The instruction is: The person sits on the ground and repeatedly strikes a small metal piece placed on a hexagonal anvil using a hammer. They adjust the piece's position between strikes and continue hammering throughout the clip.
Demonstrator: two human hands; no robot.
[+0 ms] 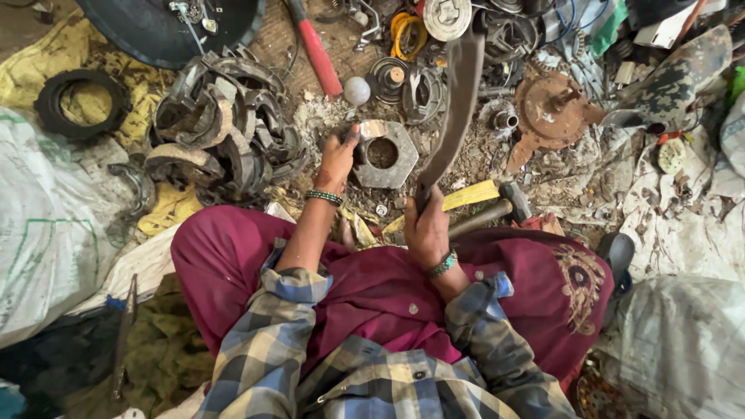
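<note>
The right hand [425, 231] was closed round the lower end of a long, dark, flat blade [458, 109], raised so that its far end stood over the clutter beyond; the left hand [338, 157] was closed on the near-left edge of a hexagonal block [382, 153] with a round hole in its middle, thumb and fingers right at the rim. The block lay on the littered ground just ahead of the knees, between a heap of curved brake shoes [225, 128] on the left and a rusty hub [549, 111] on the right; a hammer [497, 209] lay near the right hand, its head beside a yellow strip [466, 195].

The risk, as I judged it, sat with the left fingers; a blade brought down on the block could catch them, since they were touching the edge it would meet; loose grit under the block might let it skid or tip when struck; chips could fly up toward the face, as the head was right above.

The block looked grey, pitted and heavy, rust-stained round the bore, its flat top dusted with debris; the blade looked dull, worn and slightly bowed.
</note>
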